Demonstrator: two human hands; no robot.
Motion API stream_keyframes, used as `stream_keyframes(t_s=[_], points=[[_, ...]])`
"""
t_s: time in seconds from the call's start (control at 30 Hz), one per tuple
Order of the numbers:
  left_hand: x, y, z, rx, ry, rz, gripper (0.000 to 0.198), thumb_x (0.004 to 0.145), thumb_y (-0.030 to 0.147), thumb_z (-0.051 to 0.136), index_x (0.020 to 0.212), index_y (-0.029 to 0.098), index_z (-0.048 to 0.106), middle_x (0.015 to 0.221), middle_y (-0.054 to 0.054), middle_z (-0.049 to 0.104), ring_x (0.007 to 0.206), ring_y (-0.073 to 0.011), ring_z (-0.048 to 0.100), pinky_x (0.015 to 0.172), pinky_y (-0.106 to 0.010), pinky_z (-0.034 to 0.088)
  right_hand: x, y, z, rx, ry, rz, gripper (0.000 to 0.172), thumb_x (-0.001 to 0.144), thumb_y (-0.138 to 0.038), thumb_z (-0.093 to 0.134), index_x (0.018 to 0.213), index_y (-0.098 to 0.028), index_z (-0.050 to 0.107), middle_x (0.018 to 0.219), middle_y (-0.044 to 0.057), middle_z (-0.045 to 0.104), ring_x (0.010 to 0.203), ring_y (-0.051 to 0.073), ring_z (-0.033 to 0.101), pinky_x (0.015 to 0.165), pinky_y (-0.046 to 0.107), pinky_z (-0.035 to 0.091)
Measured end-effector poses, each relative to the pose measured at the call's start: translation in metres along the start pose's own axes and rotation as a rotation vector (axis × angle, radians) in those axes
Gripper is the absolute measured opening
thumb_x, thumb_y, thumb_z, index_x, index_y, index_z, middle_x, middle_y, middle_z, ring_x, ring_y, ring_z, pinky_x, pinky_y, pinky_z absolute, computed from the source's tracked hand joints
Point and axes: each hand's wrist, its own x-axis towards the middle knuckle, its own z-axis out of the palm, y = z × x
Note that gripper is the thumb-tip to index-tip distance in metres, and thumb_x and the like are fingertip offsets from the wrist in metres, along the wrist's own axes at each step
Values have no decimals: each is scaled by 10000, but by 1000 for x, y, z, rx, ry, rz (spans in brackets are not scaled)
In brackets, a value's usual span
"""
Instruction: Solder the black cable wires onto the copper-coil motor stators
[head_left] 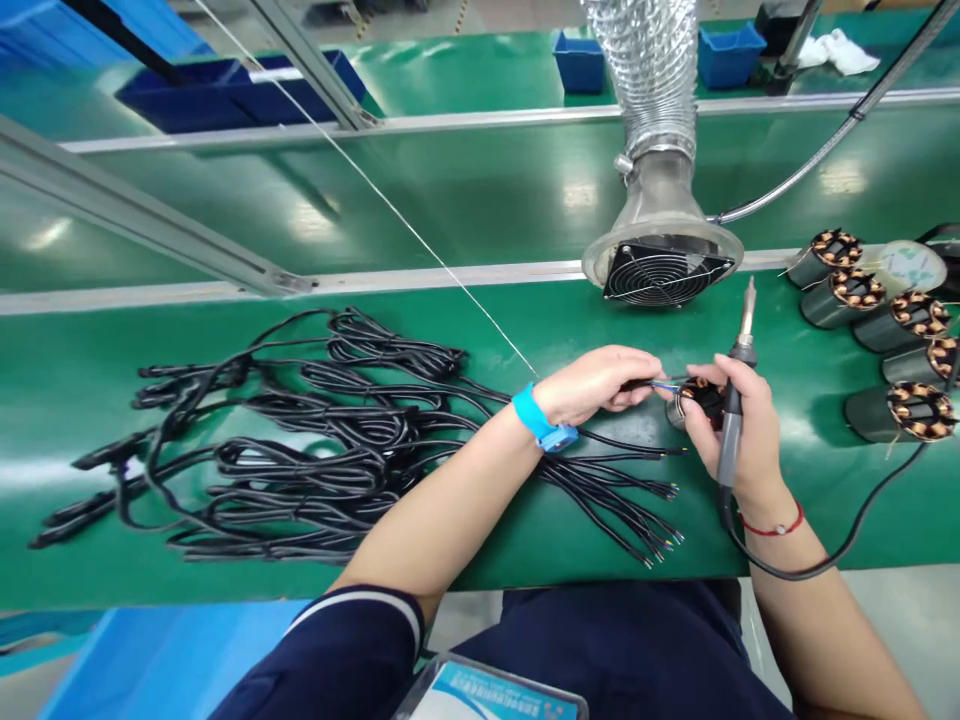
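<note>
My left hand (600, 388), with a blue wrist strap, is closed on the end of a black cable (637, 384). Thin coloured wires, one of them blue, stick out of that end and reach a motor stator (702, 402) with copper windings. My right hand (742, 425) grips a soldering iron (731, 435) whose tip points up and away from the stator. Fingers of this same hand also rest around the stator, hiding part of it. Whether the wires touch the windings, I cannot tell.
A bundle of coiled black cables (322, 430) covers the left of the green bench, their stripped ends (660, 545) pointing right. More stators (900, 412) stand at the right. A fume extractor (667, 272) hangs behind my hands. The iron's cord (840, 555) loops over my right forearm.
</note>
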Motion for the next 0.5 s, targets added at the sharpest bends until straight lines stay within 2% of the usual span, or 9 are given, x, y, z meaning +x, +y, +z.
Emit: stream_keyframes(t_s=[0.13, 0.2, 0.27, 0.37, 0.5], points=[[2, -4, 2, 114, -132, 2, 188, 836, 259, 592, 754, 110, 672, 547, 29, 532, 450, -40, 364, 449, -178, 235, -6, 1, 0, 33, 52, 116, 470, 851, -260, 636, 1285, -269, 453, 973, 24, 721, 910, 203, 690, 872, 428, 543], [6, -9, 8, 204, -129, 27, 178, 850, 229, 576, 759, 112, 675, 567, 28, 559, 491, -50, 408, 500, -180, 300, -7, 0, 2, 45, 79, 156, 456, 850, -260, 637, 1273, -270, 467, 951, 17, 720, 901, 198, 694, 871, 423, 552], [10, -12, 13, 278, -73, 75, 182, 862, 188, 552, 738, 113, 663, 590, 28, 567, 549, -61, 451, 570, -185, 351, -5, -1, 5, 36, 94, 152, 439, 848, -251, 633, 1261, -269, 484, 912, 7, 718, 862, 191, 695, 847, 404, 564], [10, -9, 13, 353, 67, 150, 201, 862, 159, 530, 689, 122, 626, 608, 35, 547, 596, -73, 454, 619, -194, 357, 0, -2, 7, 39, 85, 124, 413, 860, -240, 607, 1258, -250, 501, 913, 24, 724, 833, 187, 692, 823, 387, 574], [1, 10, -11, 438, 261, 202, 220, 874, 200, 520, 688, 131, 617, 561, 56, 466, 539, -70, 357, 566, -202, 288, 2, 3, 1, 54, 95, 142, 428, 849, -250, 605, 1266, -222, 511, 1032, 77, 728, 982, 218, 684, 911, 435, 545]])
